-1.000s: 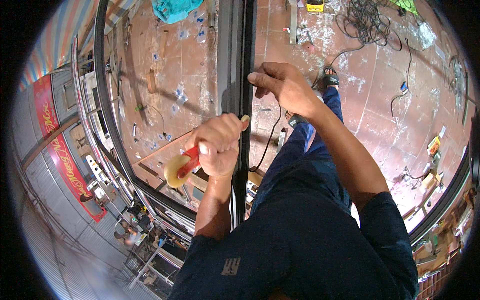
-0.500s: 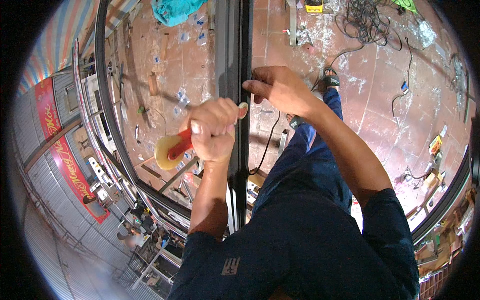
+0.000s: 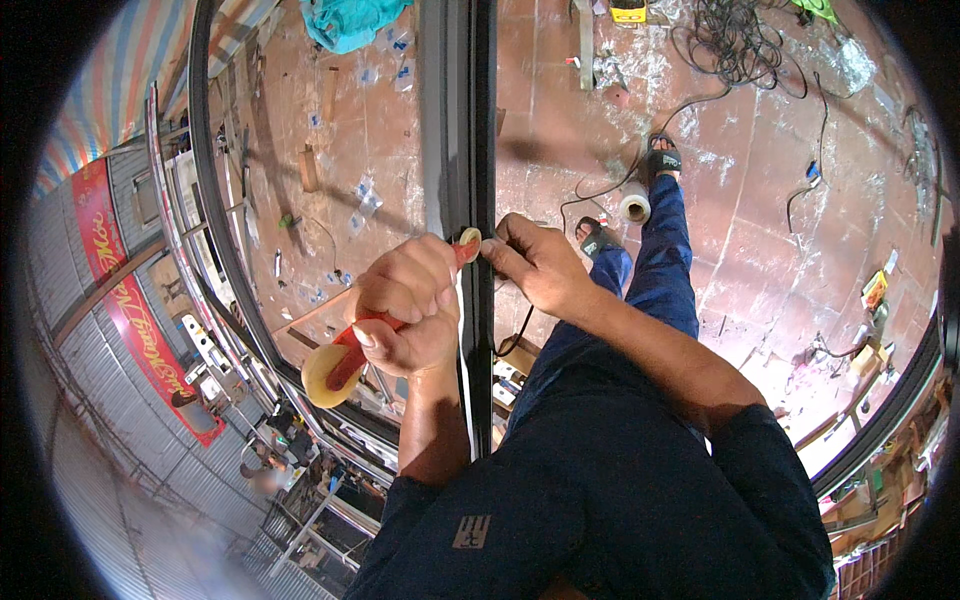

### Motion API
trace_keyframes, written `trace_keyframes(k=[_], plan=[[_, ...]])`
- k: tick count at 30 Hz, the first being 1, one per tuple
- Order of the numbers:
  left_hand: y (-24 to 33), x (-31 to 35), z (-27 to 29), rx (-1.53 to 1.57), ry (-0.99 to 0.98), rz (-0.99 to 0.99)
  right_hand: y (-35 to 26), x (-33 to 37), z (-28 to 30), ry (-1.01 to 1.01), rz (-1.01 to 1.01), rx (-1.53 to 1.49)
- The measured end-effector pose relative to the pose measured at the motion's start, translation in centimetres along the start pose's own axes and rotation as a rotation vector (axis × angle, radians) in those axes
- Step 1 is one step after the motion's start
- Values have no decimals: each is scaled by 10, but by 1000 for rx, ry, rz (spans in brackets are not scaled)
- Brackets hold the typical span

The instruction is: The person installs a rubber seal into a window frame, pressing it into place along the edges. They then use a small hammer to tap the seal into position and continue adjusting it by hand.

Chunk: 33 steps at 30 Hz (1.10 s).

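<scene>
My left hand [image 3: 408,300] is wrapped round a red-handled roller [image 3: 355,357] with a cream wheel at each end. Its small far wheel rests against a dark upright frame bar [image 3: 478,140], while the larger near wheel sticks out to the left. On the bar's right side, my right hand [image 3: 540,262] is closed in a pinch, thumb and fingertips against the edge beside the small wheel. A thin black strip [image 3: 521,332] hangs in a curve below that hand and appears to run up into it. The pinched end itself is hidden.
A white roll [image 3: 635,207] stands near my sandalled feet. Tangled black cable [image 3: 735,45] lies on the tiled floor ahead. A turquoise cloth [image 3: 352,22] is at the far left. Another dark frame bar [image 3: 207,150] runs along the left, with metal profiles beyond.
Both hands have slid along the bar toward me, the roller and black strip with them. The white roll on the floor, mostly covered before, now shows.
</scene>
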<state>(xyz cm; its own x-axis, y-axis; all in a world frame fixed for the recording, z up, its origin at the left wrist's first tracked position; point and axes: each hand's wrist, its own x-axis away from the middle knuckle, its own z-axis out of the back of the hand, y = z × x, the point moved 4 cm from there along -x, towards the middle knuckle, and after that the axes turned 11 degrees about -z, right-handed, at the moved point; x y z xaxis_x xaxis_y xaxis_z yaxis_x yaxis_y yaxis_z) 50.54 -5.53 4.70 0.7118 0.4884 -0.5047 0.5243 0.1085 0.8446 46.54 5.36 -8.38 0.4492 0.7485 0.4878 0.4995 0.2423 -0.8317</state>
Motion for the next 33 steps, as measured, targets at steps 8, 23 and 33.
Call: trace_keyframes(k=[8, 23, 33], plan=[[-20, 2, -4, 16, -36, 107, -13, 6, -1, 240, 248, 277], [-51, -37, -10, 93, 50, 124, -8, 4, -2, 170, 184, 324], [-53, -40, -7, 143, -7, 155, -9, 1, 3, 167, 181, 298]])
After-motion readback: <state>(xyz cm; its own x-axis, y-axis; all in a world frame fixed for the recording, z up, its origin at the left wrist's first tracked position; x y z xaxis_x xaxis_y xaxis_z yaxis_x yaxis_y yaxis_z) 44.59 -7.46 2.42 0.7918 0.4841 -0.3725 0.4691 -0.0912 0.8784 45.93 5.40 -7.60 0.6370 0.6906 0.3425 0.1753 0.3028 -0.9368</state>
